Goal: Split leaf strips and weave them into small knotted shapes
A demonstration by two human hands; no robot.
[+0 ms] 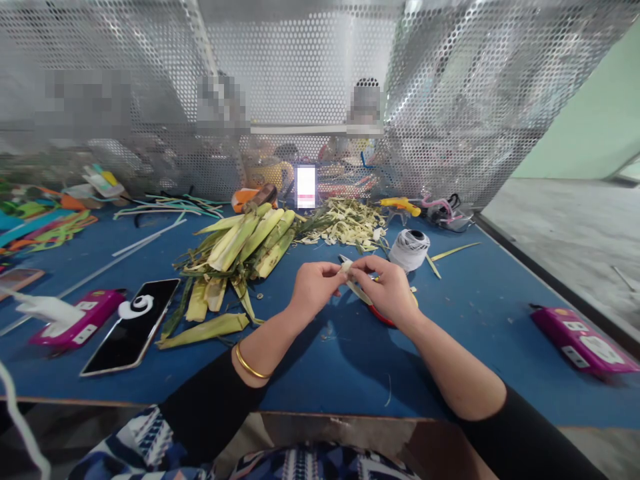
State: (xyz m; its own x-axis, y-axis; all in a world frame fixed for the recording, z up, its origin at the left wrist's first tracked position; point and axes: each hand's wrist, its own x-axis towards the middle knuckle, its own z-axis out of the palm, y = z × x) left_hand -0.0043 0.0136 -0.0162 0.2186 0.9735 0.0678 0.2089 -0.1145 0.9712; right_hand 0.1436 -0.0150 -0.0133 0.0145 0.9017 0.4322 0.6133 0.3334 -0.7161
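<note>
Near the middle of the blue table, both my hands meet at a small pale piece of corn husk (346, 266). My left hand (314, 288) pinches it from the left, and my right hand (385, 288) pinches it from the right. A longer pale strip hangs below my fingers. Red-handled scissors (381, 316) lie beneath my right hand, which partly hides them. Just behind that hand stands a spool of white thread (409, 250). Left of my hands is a heap of green-yellow corn husks (250, 243), with one loose husk (205, 331) in front of it.
Husk scraps (350, 223) are piled at the back, near a lit phone screen (306, 186). A dark phone (133, 325) and a magenta device (80, 319) lie left; another magenta device (583, 339) lies right. A perforated metal screen (310, 73) borders the table's back.
</note>
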